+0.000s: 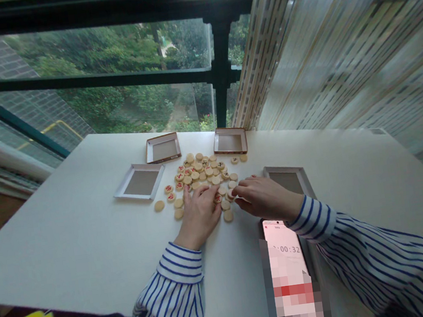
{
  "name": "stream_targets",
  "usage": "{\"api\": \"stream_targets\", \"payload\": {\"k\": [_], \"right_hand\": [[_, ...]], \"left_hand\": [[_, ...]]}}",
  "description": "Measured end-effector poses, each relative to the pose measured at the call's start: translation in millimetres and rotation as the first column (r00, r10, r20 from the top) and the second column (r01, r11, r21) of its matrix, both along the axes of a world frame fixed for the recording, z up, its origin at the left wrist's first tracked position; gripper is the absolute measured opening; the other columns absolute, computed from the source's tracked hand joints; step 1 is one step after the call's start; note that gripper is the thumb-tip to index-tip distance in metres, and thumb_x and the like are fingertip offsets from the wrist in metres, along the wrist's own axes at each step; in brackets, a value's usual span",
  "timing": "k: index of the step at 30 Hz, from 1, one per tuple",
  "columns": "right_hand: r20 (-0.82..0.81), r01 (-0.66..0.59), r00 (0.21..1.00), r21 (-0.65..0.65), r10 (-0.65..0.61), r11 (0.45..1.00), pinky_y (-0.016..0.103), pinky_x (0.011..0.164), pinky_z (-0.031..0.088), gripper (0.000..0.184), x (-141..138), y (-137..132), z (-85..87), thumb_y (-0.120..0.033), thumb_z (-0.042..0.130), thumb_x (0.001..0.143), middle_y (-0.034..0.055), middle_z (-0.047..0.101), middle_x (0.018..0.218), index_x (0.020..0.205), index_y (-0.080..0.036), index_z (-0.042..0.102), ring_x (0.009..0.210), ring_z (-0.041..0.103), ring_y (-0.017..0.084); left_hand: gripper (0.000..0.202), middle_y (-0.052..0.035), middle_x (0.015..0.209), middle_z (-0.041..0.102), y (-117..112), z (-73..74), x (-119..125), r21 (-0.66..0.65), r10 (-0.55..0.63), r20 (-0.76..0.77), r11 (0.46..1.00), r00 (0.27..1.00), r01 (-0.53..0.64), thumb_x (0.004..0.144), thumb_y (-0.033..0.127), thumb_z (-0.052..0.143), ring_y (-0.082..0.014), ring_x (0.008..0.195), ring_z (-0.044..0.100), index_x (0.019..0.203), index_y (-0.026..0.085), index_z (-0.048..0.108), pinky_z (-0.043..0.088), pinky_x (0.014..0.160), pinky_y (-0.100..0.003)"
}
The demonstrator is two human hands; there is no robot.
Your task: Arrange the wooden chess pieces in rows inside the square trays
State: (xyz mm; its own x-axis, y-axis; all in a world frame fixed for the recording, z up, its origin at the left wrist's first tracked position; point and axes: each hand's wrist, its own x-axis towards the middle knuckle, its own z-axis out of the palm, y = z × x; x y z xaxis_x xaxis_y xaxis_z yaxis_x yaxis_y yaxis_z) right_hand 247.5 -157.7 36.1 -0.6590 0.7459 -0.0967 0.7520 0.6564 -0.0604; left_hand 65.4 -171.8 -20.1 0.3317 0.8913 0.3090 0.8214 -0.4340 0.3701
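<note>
Left hand [200, 216]: fingers spread over the near discs [195, 175]. Right hand [267, 199]: fingertips narrowed at the pile's right edge; cannot tell whether gripping. Trays [140, 183] surround the central pile on the table [69, 234], presumably preserving access.

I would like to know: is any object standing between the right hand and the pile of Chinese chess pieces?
No, nothing visible stands in the way. The right hand has its fingertips at the right edge of the Chinese chess pieces. The phone lies nearer the person, outside that path.
</note>
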Motion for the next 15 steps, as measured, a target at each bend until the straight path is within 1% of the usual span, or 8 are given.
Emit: {"api": "stream_targets", "payload": {"k": [7, 15], "right_hand": [[-0.021, -0.009, 1.000, -0.016, 0.009, 1.000, 0.027, 0.067, 0.034, 0.020, 1.3, -1.4, 1.2, -0.023, 0.040, 0.084, 0.0074, 0.062, 0.087, 0.094, -0.017, 0.057, 0.080, 0.056, 0.016], [-0.023, -0.011, 1.000, -0.004, 0.011, 1.000, 0.027, 0.067, 0.035, 0.022, 2.9, -1.9, -1.1, -0.023, 0.040, 0.084, 0.0070, 0.062, 0.087, 0.095, -0.017, 0.057, 0.079, 0.056, 0.017]], "left_hand": [[0.035, -0.0052, 0.099, 0.063, 1.2, -2.9, 0.6, 0.020, 0.002, -0.004, 1.000, 1.000, -0.002, 0.076, 0.021, 0.051, -0.0223, 0.104, 0.050, 0.112, 0.022, 0.050, 0.010, 0.104, -0.054], [0.034, -0.0040, 0.100, 0.062, -0.8, 1.5, 0.1, 0.022, 0.004, 0.022, 1.000, 1.000, -0.004, 0.077, 0.020, 0.049, -0.0203, 0.103, 0.051, 0.111, 0.022, 0.049, 0.014, 0.105, -0.050]]}}
